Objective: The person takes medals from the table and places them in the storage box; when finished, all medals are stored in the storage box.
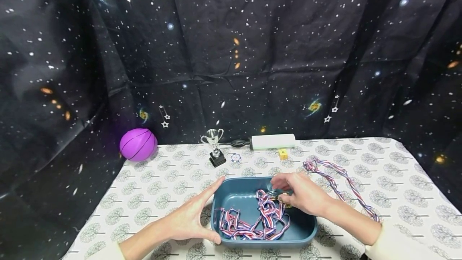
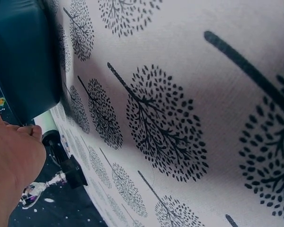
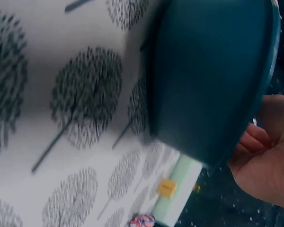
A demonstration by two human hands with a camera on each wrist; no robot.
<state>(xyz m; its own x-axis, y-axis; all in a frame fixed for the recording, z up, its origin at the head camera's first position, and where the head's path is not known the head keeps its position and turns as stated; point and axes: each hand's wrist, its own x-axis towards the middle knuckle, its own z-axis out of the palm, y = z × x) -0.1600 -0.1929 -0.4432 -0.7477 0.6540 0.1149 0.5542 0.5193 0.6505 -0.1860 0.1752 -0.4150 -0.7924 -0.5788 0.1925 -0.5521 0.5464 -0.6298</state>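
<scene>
The left hand, fingers outstretched, steadies the bin's left end. Inside, striped ribbons lead right to medals just under the right hand; whether it grips one, I cannot tell. Apparently medals are being handled; the next move calls for a sure pinch.

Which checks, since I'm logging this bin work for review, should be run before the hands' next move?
1. Bin open side up: ok.
2. Left hand at the bin's left side: ok, thumb by the near corner, fingers toward the far one.
3. Right hand holding something: cannot tell; the shiny pieces by its fingers are partly hidden.
4. Striped ribbons in the bin lying neatly: not ok, they are heaped and overlapping.
5. Table right of the bin free of ribbon: not ok, a loose ribbon lies there.
6. Trophy upright: ok.
</scene>
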